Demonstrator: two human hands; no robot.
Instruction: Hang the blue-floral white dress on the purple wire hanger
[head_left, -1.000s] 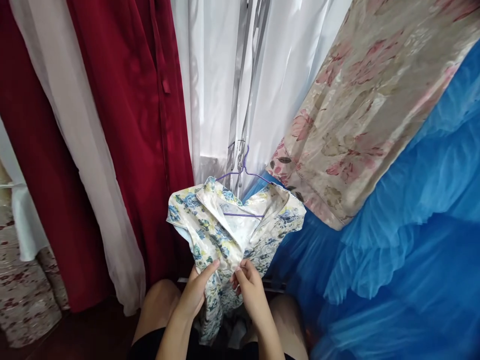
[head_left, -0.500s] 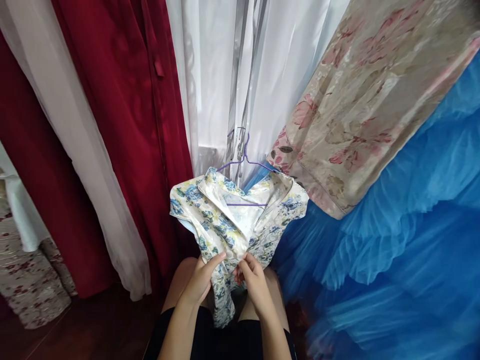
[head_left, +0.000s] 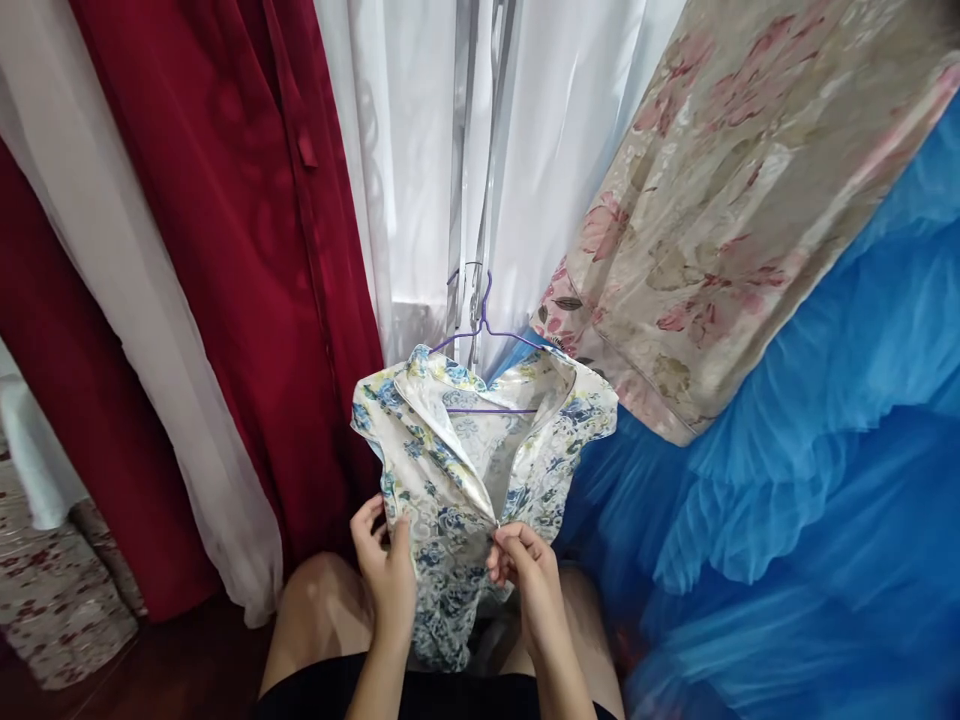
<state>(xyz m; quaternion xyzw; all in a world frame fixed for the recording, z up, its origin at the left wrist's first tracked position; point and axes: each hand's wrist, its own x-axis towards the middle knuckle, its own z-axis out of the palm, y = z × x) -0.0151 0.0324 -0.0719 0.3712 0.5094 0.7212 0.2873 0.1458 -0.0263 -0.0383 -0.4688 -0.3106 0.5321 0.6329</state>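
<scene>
A cream floral dress with blue and yellow flowers hangs on a purple hanger, its collar spread in a deep V. My right hand pinches at the bottom of that V, where the zipper narrows to a point; the tiny pull is mostly hidden by the fingertips. At the dress's left side is my left hand, thumb apart from the bent fingers and close to the side edge. The garment's lower part drops between my knees.
Red drapes and a pale sheer cloth hang at left. White fabric with grey ribbons is behind the hanger. To the right are a beige floral garment and blue ruffled tulle. Dark floor shows lower left.
My left hand has let go of the fabric near the middle and moved left to the side edge. The front lies flatter, and my right hand is slightly lower and further right.
</scene>
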